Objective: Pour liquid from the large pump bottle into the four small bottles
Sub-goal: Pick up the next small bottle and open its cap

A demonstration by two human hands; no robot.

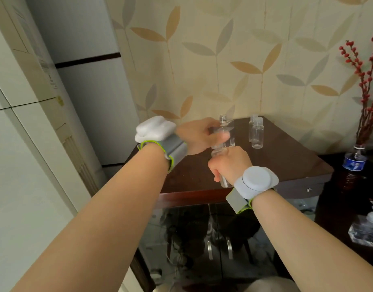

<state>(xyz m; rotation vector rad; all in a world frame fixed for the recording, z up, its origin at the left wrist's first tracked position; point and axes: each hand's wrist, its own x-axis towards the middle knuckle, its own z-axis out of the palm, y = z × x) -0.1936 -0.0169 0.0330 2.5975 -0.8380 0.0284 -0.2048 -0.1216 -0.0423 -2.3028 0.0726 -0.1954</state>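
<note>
Left hand (199, 135) gripping an upright clear bottle (227, 131), right hand (229, 165) curled round a tilted one (220, 163), two small bottles (256, 132) on bench (265, 165).

A clear plastic bottle with an open threaded neck (226, 128) stands upright above the far middle of a dark brown wooden table (286, 163), partly hidden by fingers. Just nearer, a small clear plastic bottle (220, 157) is held tilted, its neck pointing up towards the first; whether they touch is unclear. To the right, at the far edge of the table, two small clear capless plastic bottles (256, 133) stand upright, close together, one behind the other.
</note>
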